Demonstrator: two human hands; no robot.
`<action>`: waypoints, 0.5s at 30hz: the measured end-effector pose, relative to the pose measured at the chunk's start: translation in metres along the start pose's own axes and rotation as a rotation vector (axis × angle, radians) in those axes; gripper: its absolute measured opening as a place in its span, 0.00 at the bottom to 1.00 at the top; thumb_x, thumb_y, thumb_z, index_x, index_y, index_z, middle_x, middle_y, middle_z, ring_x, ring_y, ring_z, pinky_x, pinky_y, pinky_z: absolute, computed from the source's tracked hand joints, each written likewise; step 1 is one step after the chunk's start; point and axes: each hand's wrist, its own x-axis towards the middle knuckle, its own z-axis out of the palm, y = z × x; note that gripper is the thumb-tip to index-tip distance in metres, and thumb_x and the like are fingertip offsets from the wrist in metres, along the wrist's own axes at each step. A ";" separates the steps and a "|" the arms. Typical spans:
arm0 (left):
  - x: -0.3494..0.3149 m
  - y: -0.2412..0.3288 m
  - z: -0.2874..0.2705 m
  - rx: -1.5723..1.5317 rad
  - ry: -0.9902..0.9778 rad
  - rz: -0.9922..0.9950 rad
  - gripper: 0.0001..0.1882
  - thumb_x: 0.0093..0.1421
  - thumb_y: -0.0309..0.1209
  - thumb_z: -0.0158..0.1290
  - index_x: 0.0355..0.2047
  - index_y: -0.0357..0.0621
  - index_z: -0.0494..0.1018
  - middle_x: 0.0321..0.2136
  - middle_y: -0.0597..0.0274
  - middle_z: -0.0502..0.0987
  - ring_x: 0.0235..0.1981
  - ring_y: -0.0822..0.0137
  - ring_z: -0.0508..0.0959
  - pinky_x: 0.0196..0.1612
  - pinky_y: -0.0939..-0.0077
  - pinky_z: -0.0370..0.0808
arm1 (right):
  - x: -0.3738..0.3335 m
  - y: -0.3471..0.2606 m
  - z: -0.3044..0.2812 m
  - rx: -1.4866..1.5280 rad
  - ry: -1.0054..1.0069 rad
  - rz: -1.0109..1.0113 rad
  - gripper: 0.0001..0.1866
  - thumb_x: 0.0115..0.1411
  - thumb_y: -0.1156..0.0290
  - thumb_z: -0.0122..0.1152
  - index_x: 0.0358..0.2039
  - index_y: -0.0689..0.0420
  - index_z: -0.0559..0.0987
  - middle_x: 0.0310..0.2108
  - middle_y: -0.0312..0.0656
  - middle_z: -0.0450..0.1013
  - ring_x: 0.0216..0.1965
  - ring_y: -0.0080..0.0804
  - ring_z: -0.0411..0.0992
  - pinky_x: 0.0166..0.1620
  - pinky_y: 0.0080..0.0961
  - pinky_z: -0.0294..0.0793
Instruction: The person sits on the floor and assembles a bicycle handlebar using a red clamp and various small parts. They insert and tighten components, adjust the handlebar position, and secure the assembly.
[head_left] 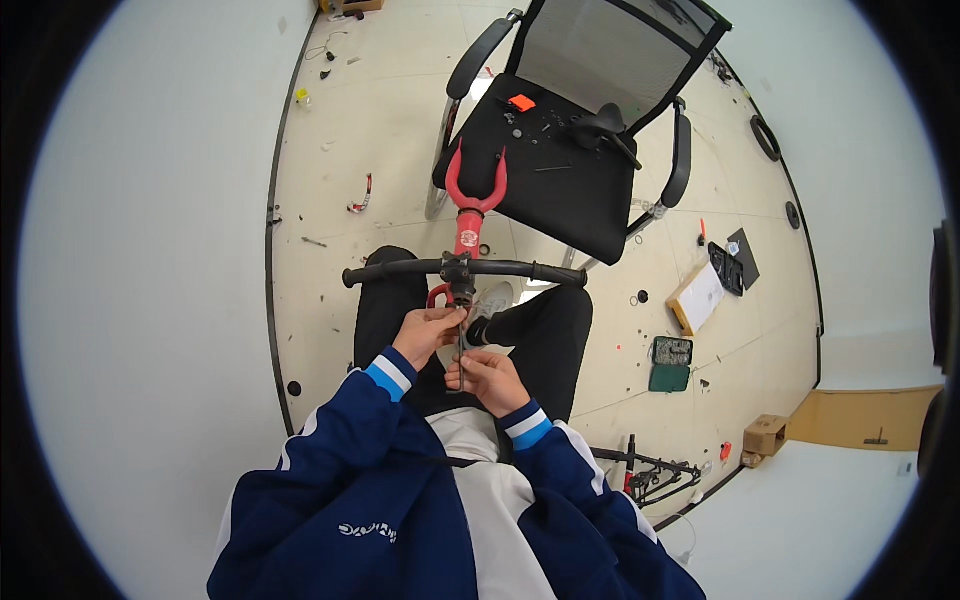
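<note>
A thin metal hex key (461,345) runs from the stem of a small bike's black handlebar (405,268) down toward my lap. My right hand (487,380) is closed round its lower part, near the bent end. The fingers of my left hand (430,334) pinch at its upper end, close against the stem clamp (457,270). Whether a bolt sits at the tip there is hidden by the fingers. The handlebar lies across my knees, joined to a red fork (470,215) whose two prongs point away toward a chair.
A black office chair (565,190) stands ahead, with small parts, an orange piece (522,103) and a black bike saddle (600,128) on its seat. To the right lie a green tool case (670,378), a cardboard box (697,298) and a black bike frame (660,480). A white wall rises at left.
</note>
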 end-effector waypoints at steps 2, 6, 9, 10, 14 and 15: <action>0.001 0.001 0.000 0.061 0.022 0.015 0.11 0.64 0.33 0.61 0.40 0.38 0.80 0.32 0.63 0.81 0.30 0.74 0.78 0.35 0.79 0.73 | 0.003 0.003 0.003 0.023 -0.017 0.010 0.11 0.69 0.72 0.55 0.44 0.68 0.76 0.39 0.49 0.78 0.39 0.37 0.80 0.47 0.33 0.82; -0.003 0.007 0.004 0.100 0.038 -0.003 0.11 0.64 0.32 0.61 0.40 0.35 0.80 0.32 0.60 0.82 0.31 0.71 0.79 0.37 0.77 0.75 | 0.009 0.007 -0.003 0.080 -0.060 0.030 0.13 0.69 0.72 0.54 0.48 0.69 0.74 0.41 0.51 0.78 0.42 0.41 0.80 0.49 0.35 0.82; -0.007 0.008 0.002 -0.017 -0.074 -0.068 0.12 0.65 0.31 0.58 0.41 0.32 0.79 0.35 0.57 0.82 0.34 0.68 0.81 0.39 0.73 0.77 | 0.011 0.009 -0.009 0.158 -0.084 0.045 0.13 0.69 0.72 0.55 0.48 0.68 0.74 0.42 0.50 0.78 0.43 0.41 0.80 0.51 0.36 0.81; -0.009 0.008 -0.001 -0.071 -0.131 -0.095 0.12 0.66 0.31 0.57 0.41 0.32 0.79 0.35 0.56 0.82 0.35 0.66 0.81 0.40 0.72 0.77 | 0.012 0.011 -0.011 0.184 -0.092 0.049 0.13 0.69 0.71 0.55 0.48 0.68 0.74 0.42 0.50 0.78 0.43 0.41 0.80 0.51 0.36 0.81; -0.009 0.011 -0.010 -0.049 -0.186 -0.146 0.14 0.66 0.31 0.57 0.44 0.30 0.78 0.38 0.52 0.82 0.39 0.63 0.82 0.45 0.69 0.79 | 0.013 0.012 -0.010 0.220 -0.105 0.079 0.14 0.68 0.70 0.56 0.48 0.67 0.75 0.42 0.50 0.78 0.44 0.40 0.80 0.51 0.35 0.81; -0.008 0.011 -0.010 -0.013 -0.149 -0.146 0.14 0.65 0.30 0.58 0.44 0.30 0.79 0.38 0.52 0.82 0.39 0.63 0.82 0.45 0.70 0.80 | 0.013 0.010 -0.008 0.211 -0.104 0.091 0.14 0.68 0.69 0.57 0.47 0.67 0.76 0.43 0.50 0.78 0.44 0.40 0.80 0.50 0.35 0.81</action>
